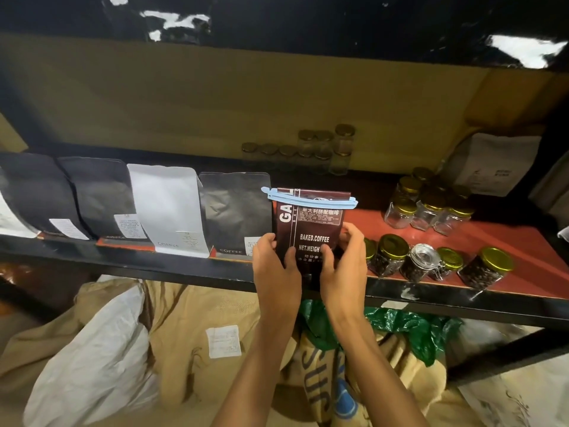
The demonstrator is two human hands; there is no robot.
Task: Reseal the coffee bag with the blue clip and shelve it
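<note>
Evidently the resealing is done: in the head view the blue clip (308, 197) spans the top of the coffee bag (309, 224), which the left hand (276, 266) and right hand (343, 266) clasp upright at the shelf (492, 229) front edge, beside the grey bag (235, 211); only release appears left. Gold-lidded jars (391, 257) to the right hold dark beans, while the clear jars (428, 208) behind look empty.

A dark brown coffee bag (311, 229), printed in white with "BAKED.COFFEE" and "NET.WEIGHT" beneath lines of Chinese text, stands upright at the front edge of a red-topped shelf (480, 241). A long pale blue clip (308, 197) is clamped across its folded top, running the bag's full width and jutting past both sides. The bag sits just right of a row of black and white coffee pouches.
</note>
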